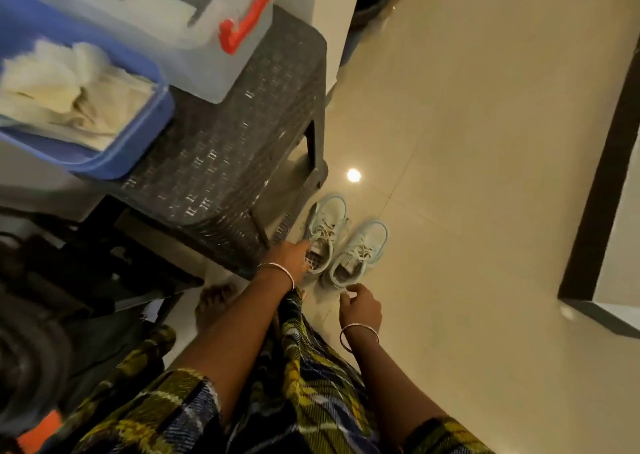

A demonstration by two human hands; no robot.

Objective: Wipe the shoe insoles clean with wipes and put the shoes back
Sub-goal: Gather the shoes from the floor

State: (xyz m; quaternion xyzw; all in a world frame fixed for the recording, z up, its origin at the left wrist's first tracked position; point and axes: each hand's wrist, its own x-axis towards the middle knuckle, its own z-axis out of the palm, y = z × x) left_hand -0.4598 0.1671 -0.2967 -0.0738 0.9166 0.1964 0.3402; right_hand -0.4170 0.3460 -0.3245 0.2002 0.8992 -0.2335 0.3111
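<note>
Shoes number two, pale blue, side by side on the floor (467, 176) beside a dark worktop (225, 148) bearing two tubs: one blue tub (138, 148), one clear tub (221, 72). The left hand (292, 258) reaches into the left shoe (327, 228); whether its fingers (304, 244) grip is unclear. The right hand (362, 306), fingers loosely curled, hangs just behind the right shoe (365, 245).

Single view: a wide-angle camera worn on the head, facing forward and steeply down along the person's forearms (242, 332). The left hand (289, 258) and right hand (362, 306) sit just below centre, with the pair of shoes (363, 249) on the tiled floor (485, 142) beyond them. The woven stool (225, 148) at upper left lies close to the lens, blurred. The frame is rolled, so floor joints run diagonally.
</note>
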